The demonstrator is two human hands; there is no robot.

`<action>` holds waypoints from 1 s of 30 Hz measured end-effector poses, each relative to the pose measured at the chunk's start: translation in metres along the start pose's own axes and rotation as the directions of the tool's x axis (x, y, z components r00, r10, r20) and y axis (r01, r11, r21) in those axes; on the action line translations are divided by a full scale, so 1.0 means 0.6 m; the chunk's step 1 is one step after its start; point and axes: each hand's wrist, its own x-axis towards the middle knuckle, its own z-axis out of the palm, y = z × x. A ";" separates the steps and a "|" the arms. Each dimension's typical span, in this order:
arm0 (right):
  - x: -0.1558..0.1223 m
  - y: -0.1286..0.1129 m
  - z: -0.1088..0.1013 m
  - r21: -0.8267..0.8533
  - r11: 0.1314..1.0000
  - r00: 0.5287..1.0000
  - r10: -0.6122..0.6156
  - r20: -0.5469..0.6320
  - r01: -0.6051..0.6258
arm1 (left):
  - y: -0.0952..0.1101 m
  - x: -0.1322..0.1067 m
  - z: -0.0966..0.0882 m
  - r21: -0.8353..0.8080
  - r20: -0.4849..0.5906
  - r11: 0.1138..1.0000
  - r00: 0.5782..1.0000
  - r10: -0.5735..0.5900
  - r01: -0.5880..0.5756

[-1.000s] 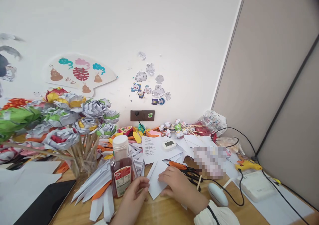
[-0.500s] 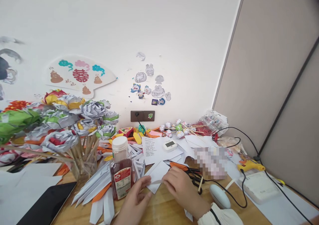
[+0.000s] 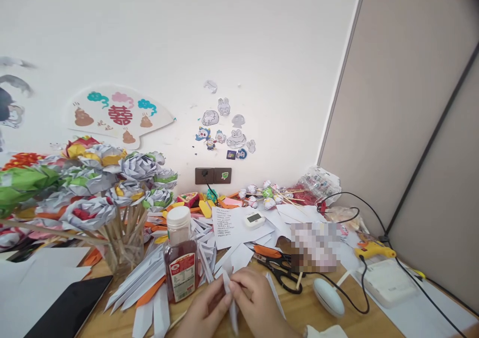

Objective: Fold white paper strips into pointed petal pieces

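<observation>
My left hand (image 3: 205, 310) and my right hand (image 3: 258, 303) meet low in the middle of the wooden desk (image 3: 292, 310). Both pinch a narrow folded strip of white paper (image 3: 231, 303) that stands nearly upright between the fingertips. Just behind the hands lies another folded white sheet (image 3: 237, 259). A small bottle of red liquid with a white cap (image 3: 181, 254) stands close to the left of my left hand. Orange-handled scissors (image 3: 277, 262) lie just right of my right hand.
A glass jar of paper flowers on sticks (image 3: 93, 188) stands at left, with a fan of folded paper strips (image 3: 144, 283) and a dark tablet (image 3: 69, 309) before it. At right lie a white mouse (image 3: 328, 297), a yellow glue gun (image 3: 372, 250), a white box (image 3: 385, 282) and cables.
The paper lay flat under both hands a second ago. It has been folded narrower, lifted off the desk and drawn nearer, and it now stands on edge between the fingertips.
</observation>
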 end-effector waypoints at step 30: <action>0.038 0.051 0.047 0.674 0.613 0.904 0.370 0.217 -0.412 | -0.023 0.024 0.003 -0.399 0.012 0.901 0.983 -0.183 0.172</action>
